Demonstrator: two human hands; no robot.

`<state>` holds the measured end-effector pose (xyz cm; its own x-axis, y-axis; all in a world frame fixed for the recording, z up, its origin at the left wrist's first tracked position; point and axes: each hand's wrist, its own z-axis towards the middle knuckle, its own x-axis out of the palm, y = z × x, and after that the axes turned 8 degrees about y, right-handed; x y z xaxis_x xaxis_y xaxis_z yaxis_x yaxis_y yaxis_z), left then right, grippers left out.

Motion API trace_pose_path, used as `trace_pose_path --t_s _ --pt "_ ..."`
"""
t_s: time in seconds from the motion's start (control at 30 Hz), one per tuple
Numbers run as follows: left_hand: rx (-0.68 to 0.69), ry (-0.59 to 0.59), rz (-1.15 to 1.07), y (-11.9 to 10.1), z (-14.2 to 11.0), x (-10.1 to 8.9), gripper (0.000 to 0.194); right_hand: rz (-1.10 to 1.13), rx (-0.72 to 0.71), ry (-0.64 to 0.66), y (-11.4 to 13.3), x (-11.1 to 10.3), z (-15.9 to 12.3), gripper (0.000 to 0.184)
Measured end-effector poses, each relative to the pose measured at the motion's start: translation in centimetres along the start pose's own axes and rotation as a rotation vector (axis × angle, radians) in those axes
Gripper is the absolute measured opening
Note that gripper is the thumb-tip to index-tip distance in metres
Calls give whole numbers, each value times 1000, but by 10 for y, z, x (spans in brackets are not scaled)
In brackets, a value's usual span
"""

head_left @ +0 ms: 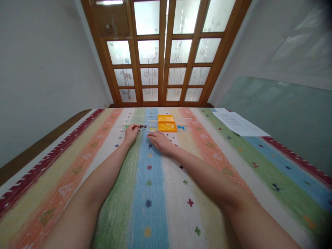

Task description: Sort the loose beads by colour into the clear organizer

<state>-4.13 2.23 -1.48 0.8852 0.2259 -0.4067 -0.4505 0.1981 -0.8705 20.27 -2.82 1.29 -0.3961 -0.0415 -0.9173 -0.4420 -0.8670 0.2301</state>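
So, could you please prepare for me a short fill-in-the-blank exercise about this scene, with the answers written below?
1. Between the left hand and the right hand, the one nearer to the dark pieces is the ____ one.
2. The lid of the orange box is not shut but ____.
3. The small pieces just right of the orange box are coloured ____.
4. The white papers lie toward the person's ____ side.

Missing words: left; open; blue; right.
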Motion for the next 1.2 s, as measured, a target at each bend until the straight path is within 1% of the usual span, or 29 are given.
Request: trace_pose_path --t_s 0.07,0.13,0.2,0.27,0.33,0.43,0.5,0.6,0.7,0.83,0.9,1.03,1.07,1.2 --pt "89 46 175 -7 -6 0 24 33 91 -104 -16 -15 -2 37" --pt "190 110 310 -15 -12 2 23 33 197 -191 -34 -37 -6 39" --pt "264 190 387 -22 -18 5 23 11 291 -229 -53 -60 -14 41" --pt "309 276 438 -27 -22 9 23 0 399 -216 -71 -82 -25 39" --pt "339 348 477 -30 -25 12 23 3 508 -153 -86 -99 -37 38" --pt "380 396 511 -32 -26 14 23 11 659 -43 -98 -111 -50 36" --pt "399 407 521 -32 -26 15 23 15 730 -10 -100 -113 -53 33" --pt "418 421 541 -33 -27 14 23 31 787 1 -99 -111 -55 32" --pt "452 437 572 -38 -29 16 22 42 784 4 -97 -109 -56 33" --pt "501 464 602 -44 -33 20 22 45 725 16 -93 -102 -53 34" --pt "517 473 609 -46 -35 22 22 37 691 67 -89 -96 -49 35" --pt "532 496 623 -48 -37 23 24 -20 639 245 -79 -78 -42 32" --pt "536 501 627 -48 -37 23 24 -31 641 269 -76 -73 -41 30" --pt "541 510 639 -48 -38 24 26 -78 669 232 -63 -56 -40 30"
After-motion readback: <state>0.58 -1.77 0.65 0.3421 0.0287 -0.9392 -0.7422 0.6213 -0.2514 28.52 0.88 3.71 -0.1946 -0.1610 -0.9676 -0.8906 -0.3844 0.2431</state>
